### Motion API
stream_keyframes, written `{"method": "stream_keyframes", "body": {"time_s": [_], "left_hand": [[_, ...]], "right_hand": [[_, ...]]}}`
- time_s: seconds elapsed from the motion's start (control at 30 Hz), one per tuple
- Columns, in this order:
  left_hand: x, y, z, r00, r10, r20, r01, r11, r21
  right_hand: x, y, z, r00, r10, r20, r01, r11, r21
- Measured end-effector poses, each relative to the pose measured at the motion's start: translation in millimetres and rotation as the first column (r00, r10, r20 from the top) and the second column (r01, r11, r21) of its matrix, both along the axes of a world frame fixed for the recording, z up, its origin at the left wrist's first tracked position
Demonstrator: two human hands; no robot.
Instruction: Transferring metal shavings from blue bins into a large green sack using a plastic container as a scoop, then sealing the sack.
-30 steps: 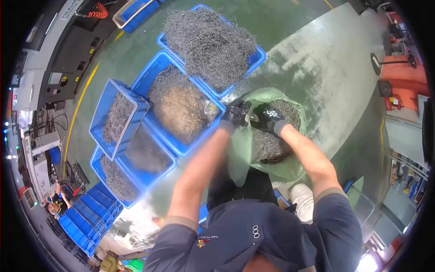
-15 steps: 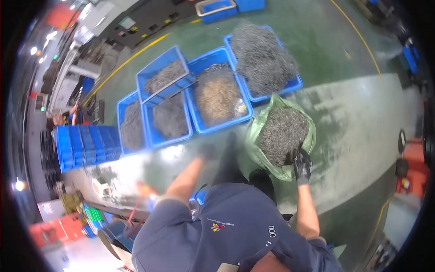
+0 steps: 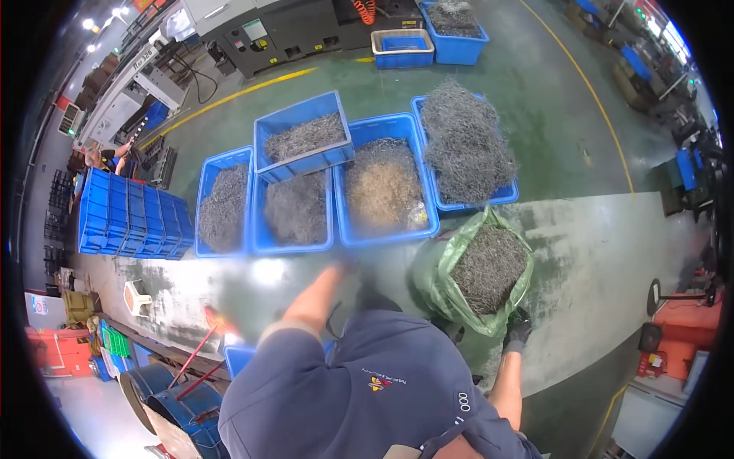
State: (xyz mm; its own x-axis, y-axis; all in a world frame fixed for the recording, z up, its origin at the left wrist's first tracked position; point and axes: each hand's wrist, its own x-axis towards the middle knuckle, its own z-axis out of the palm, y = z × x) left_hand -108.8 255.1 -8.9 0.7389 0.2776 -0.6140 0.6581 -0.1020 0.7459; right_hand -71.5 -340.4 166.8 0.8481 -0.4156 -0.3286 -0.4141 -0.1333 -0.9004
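A green woven sack (image 3: 451, 264) stands on the floor in front of me to the right, its mouth rolled open and heaped with grey metal shavings (image 3: 489, 269). My right hand (image 3: 519, 327), in a dark glove, is at the sack's near right rim, closed on its edge; part of the fingers is hidden. My left arm reaches forward, and my left hand (image 3: 345, 265) is a dark blur over the floor, its fingers not readable. Nearest to it are blue tubs: a middle tub (image 3: 390, 236) with grey and tan shavings, and a left-hand tub (image 3: 294, 249) with grey ones.
One blue crate (image 3: 303, 165) rests on top of the tubs. A tub (image 3: 478, 205) piled high with shavings stands behind the sack. Stacked blue crates (image 3: 134, 216) and a white stool (image 3: 138, 298) are at left. Blue drums (image 3: 187, 413) stand at lower left; a dark machine (image 3: 306, 38) stands behind.
My right hand has moved from the shavings at the sack's mouth to its outer rim. The view has shifted, so the tubs and sack appear lower. My left arm remains stretched forward.
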Motion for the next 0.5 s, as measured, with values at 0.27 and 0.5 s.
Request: {"method": "stream_keyframes", "body": {"time_s": [0.27, 0.5], "left_hand": [[1.8, 83.4, 22.7, 0.993, 0.051, -0.103, -0.064, 0.990, -0.122], [-44.5, 126.4, 83.7, 0.769, 0.439, -0.464, -0.610, 0.722, -0.326]], "right_hand": [[13.2, 113.6, 23.3, 0.997, 0.047, 0.060, -0.041, 0.995, -0.096], [70.8, 226.4, 78.6, 0.910, 0.382, -0.161, -0.380, 0.924, 0.040]]}}
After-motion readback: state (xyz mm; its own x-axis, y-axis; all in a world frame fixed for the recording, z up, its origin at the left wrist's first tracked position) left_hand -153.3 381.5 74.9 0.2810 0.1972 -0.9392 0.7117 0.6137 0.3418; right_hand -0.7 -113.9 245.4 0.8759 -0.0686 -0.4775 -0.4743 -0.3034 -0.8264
